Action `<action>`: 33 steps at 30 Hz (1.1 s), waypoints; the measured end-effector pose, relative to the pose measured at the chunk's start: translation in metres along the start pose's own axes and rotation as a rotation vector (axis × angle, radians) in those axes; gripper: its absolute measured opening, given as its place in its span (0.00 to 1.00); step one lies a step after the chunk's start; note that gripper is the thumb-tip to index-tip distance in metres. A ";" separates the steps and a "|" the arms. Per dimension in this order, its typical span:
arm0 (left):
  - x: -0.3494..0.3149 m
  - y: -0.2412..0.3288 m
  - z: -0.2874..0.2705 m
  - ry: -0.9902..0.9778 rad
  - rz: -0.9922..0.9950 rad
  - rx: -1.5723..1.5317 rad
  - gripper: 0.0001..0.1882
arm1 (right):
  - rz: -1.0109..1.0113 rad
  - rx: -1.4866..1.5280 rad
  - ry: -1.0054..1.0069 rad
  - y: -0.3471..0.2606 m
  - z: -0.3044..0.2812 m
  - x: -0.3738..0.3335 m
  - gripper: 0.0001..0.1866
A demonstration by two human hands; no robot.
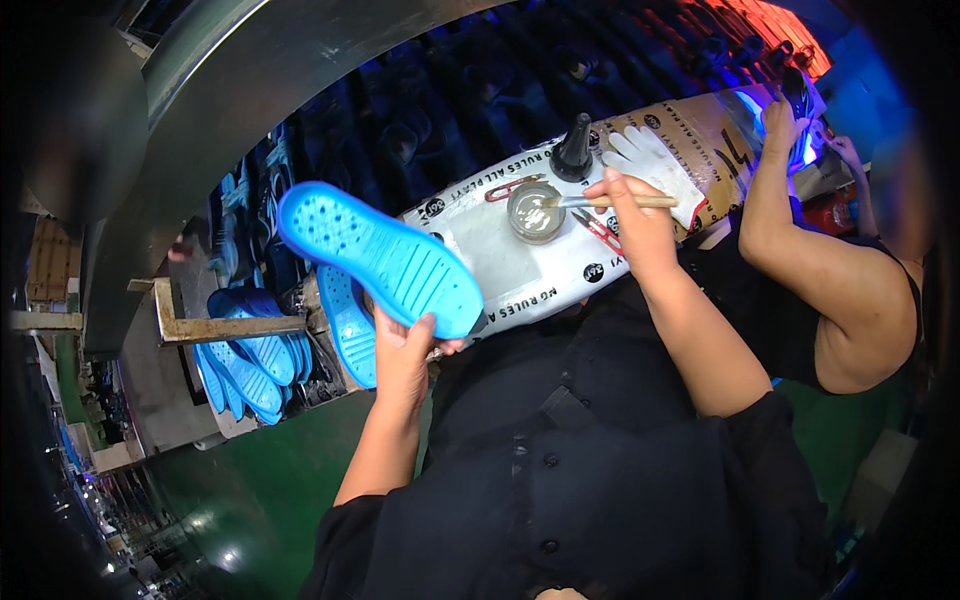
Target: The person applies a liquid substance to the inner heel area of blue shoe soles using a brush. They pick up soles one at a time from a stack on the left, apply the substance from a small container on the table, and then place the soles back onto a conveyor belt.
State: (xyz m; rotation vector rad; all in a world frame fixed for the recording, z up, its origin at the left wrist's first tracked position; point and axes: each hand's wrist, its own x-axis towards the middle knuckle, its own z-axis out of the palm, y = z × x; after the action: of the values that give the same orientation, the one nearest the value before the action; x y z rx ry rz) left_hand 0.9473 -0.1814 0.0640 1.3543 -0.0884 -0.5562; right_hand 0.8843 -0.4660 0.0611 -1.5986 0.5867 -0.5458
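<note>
My left hand (pixel 402 350) grips a bright blue shoe sole (pixel 385 255) by its near end, thumb on the upper face. The sole is tilted, its holed and ribbed side showing. In my right hand (pixel 640 225) is a brush (pixel 640 201) with a pale wooden handle, pinched between thumb and fingers. Its bristle end reaches into a small round jar (pixel 535 214) of cloudy, whitish liquid. Another blue sole (pixel 347 320) lies below the held one, partly covered by it.
A black bottle (pixel 573 150) with a pointed top and a white glove (pixel 655 165) stand and lie behind the jar. Red-handled snips (pixel 600 235) lie beside it. More soles (pixel 250 360) are stacked at left, by a wooden bar (pixel 235 328). A co-worker's arm (pixel 815 270) is at right.
</note>
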 end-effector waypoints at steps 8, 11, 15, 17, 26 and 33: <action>0.002 0.006 0.039 0.073 0.349 0.213 0.26 | -0.098 0.213 -0.070 -0.038 -0.009 -0.044 0.22; -0.004 0.009 0.039 0.062 0.385 0.338 0.26 | -0.430 -0.080 -0.202 -0.054 -0.010 -0.058 0.20; -0.011 0.008 0.046 0.106 0.485 0.309 0.27 | -0.679 -0.244 -0.282 -0.061 -0.002 -0.072 0.13; -0.012 0.009 0.045 0.100 0.562 0.379 0.27 | -0.700 -0.256 -0.267 -0.061 0.002 -0.075 0.12; -0.012 0.010 0.042 0.112 0.672 0.420 0.26 | -0.728 -0.343 -0.248 -0.062 0.009 -0.076 0.12; -0.012 0.006 0.038 0.127 0.668 0.519 0.27 | -0.685 -0.309 -0.271 -0.064 0.008 -0.075 0.10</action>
State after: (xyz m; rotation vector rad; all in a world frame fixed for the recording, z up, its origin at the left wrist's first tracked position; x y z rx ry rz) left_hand 0.9241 -0.2100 0.0815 1.7394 -0.5903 0.1335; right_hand 0.8366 -0.4054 0.1234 -2.1318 -0.1086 -0.7439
